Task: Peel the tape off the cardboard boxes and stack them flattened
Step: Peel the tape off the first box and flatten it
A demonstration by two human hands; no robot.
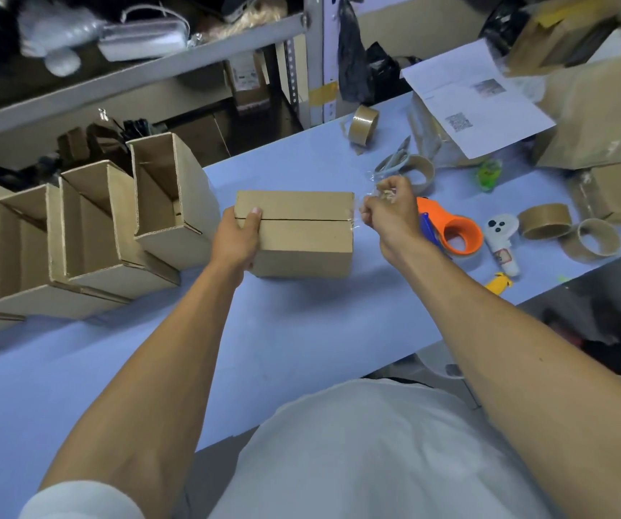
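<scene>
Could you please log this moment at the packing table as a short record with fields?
closed box: on the blue table, flaps shut
left hand: grips the box's left end
right hand: pinches clear tape at the box's right end
clear tape: partly peeled, crumpled at the fingers
open boxes: row at left, not flattened
tape dispenser: orange, beyond the right hand

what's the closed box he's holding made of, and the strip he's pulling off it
Closed brown box: matte corrugated cardboard, judging by the fluted edges on the open boxes beside it. Crumpled clear strip in the right hand: likely glossy plastic tape, see-through with glints.
</scene>
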